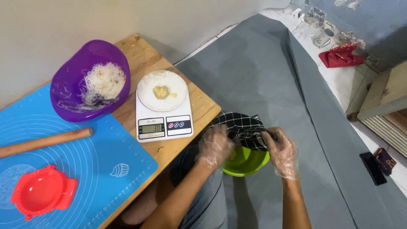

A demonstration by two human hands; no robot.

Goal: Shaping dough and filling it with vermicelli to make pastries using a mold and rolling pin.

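Grey floor mats (263, 76) lie beyond the wooden desk (203, 106). Beside its edge, left hand (215, 146) and right hand (282, 153), both gloved, grip a checkered cloth (241, 127) over a green bowl (246, 163).

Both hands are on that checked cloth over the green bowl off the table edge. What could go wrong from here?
1. The green bowl sits off the table, seemingly on the lap; tugging the checked cloth with the left hand and right hand could tip it.
2. The scale with its dough plate stands near the table's edge; an elbow could knock it.
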